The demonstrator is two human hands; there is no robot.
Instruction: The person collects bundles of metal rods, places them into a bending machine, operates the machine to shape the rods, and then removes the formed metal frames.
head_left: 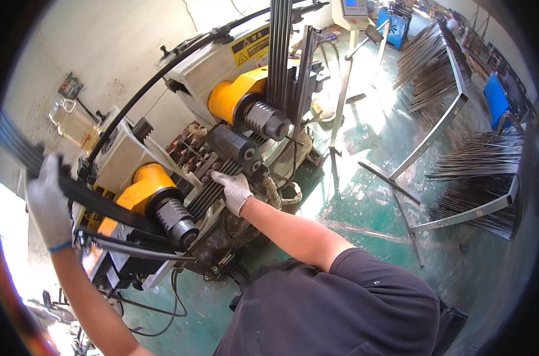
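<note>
My left hand [48, 204], in a whitish glove, is closed around a bundle of long dark metal rods [97, 204] at the far left; its fingers are slightly blurred. The rods slant down to the nearer ribbed roller [176, 221] of a bending machine. My right hand [234, 188], gloved too, grips the rods' middle stretch [205, 199] beside a dark clamp block [237, 145]. Beyond it, dark rods [279, 65] rise steeply past the farther ribbed roller [268, 120]. Each roller sits on a yellow housing [225, 101]. The fingertips of my right hand are partly hidden.
A black hose [142, 80] arches over the machine. A control box [353, 13] stands at the back. On the right, metal racks [429, 142] hold stacks of bent rods [477, 157]. A loose bar [389, 183] lies on the green floor. Cables [174, 308] trail below the machine.
</note>
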